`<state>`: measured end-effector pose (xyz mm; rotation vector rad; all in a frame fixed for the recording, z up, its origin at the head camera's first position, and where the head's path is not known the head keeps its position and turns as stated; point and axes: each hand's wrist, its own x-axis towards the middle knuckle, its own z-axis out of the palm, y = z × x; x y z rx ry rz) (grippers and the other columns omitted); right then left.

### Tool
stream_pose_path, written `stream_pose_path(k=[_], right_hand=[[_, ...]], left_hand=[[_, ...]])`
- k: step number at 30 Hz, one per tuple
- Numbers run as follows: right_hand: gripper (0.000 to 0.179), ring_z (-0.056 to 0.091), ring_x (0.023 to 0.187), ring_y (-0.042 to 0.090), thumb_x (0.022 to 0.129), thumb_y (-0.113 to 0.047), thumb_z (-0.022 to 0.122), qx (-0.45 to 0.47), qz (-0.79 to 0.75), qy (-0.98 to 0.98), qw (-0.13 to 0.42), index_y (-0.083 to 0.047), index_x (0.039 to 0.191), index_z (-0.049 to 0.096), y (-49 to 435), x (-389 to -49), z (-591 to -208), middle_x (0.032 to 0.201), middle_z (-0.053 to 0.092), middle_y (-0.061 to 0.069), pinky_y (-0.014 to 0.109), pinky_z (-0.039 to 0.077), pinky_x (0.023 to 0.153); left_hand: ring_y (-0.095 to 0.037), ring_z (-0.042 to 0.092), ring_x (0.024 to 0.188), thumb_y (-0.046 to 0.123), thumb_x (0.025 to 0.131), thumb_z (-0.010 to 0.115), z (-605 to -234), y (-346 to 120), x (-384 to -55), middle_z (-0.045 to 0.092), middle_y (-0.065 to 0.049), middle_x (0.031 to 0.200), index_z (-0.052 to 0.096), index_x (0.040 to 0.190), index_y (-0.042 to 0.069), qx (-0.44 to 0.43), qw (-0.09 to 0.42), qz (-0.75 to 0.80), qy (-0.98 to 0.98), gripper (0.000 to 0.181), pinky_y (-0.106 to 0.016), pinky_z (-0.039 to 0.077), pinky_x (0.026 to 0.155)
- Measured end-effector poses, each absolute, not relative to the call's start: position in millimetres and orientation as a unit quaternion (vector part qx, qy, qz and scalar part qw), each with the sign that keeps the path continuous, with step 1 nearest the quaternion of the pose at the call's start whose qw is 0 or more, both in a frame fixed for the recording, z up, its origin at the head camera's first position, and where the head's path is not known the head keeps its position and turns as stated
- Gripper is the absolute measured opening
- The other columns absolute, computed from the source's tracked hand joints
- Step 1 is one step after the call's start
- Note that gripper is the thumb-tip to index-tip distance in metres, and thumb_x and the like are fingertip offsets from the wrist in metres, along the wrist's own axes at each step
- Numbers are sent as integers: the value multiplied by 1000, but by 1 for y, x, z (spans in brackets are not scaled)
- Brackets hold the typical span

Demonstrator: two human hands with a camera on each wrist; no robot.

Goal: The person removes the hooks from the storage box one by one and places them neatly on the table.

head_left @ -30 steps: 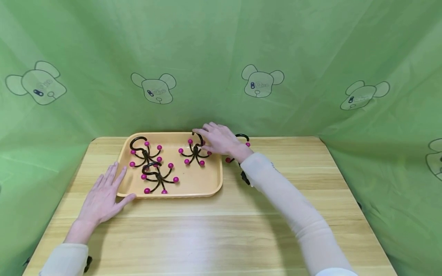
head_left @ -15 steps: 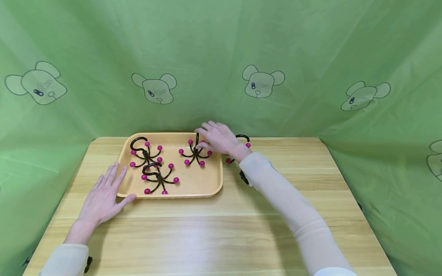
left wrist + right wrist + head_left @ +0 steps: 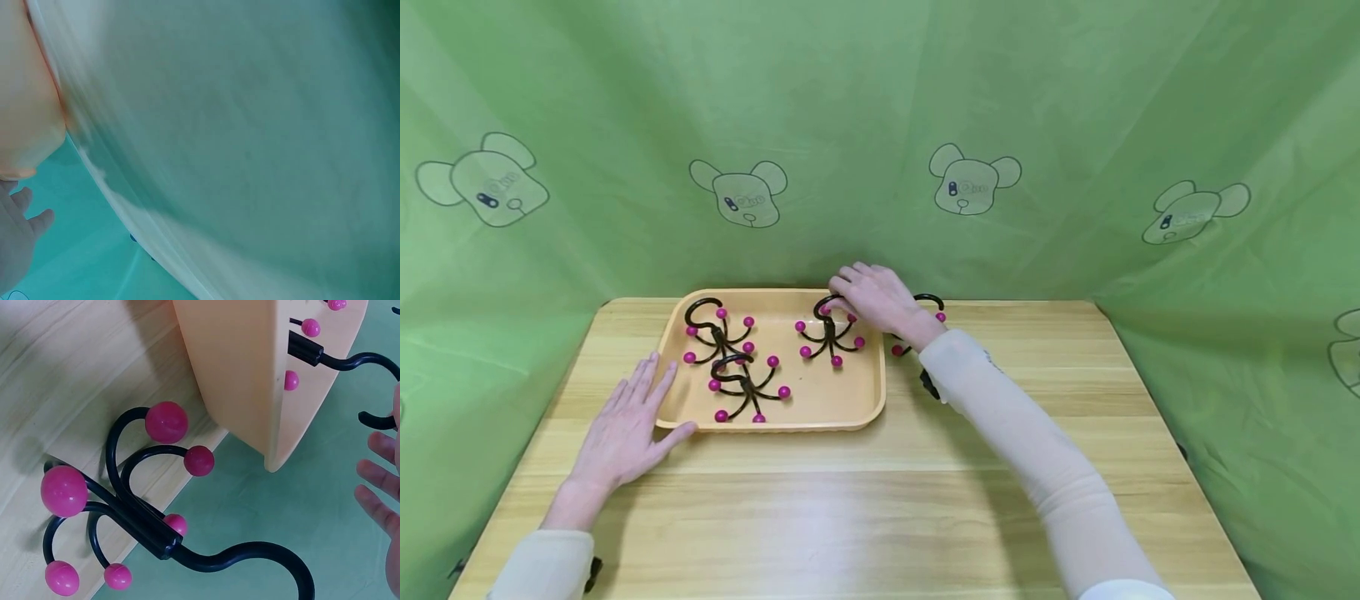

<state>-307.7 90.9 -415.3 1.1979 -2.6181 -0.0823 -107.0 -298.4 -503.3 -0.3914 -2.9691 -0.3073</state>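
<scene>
My right hand (image 3: 876, 298) pinches the hooked handle of a black claw massager (image 3: 830, 331) at the back right of the peach tray (image 3: 820, 404). Its curved legs end in pink balls and it stands legs down, inside the tray. In the right wrist view, part of the hook is hidden by the hand (image 3: 387, 481). My left hand (image 3: 625, 437) lies with straight fingers against the tray's left end, thumb at the front corner. Two more massagers stand at the left in the tray, one rear (image 3: 718, 337) and one front (image 3: 747, 387), close together.
Another claw massager (image 3: 165, 540) is on the wooden table (image 3: 865, 517) just right of the tray, partly hidden by my right forearm in the head view. A green curtain (image 3: 850, 100) with mouse-head drawings hangs behind the table and along its sides.
The massager at my right hand has turned, so its hook now curves to the left, and it sits slightly further right. My left hand and the tray have stayed in place.
</scene>
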Motion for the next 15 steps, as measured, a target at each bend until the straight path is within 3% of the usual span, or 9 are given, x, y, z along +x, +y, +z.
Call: stream_pose_path(k=[7, 15], right_hand=[[37, 69, 95, 21, 107, -50, 56, 410, -27, -901, 138, -16, 106, 71, 93, -305, -412, 104, 74, 1, 33, 61, 78], [37, 70, 96, 22, 108, -47, 55, 405, -15, -902, 149, -14, 109, 72, 101, -298, -398, 105, 75, 2, 34, 63, 81]], left_hand=[[-47, 23, 161, 66, 98, 58, -503, -298, -107, 15, -27, 176, 17, 170, 10, -128, 63, -103, -984, 100, -68, 26, 128], [-48, 24, 161, 67, 98, 58, -504, -298, -108, 15, -27, 176, 18, 169, 9, -129, 63, -99, -985, 100, -67, 26, 128]])
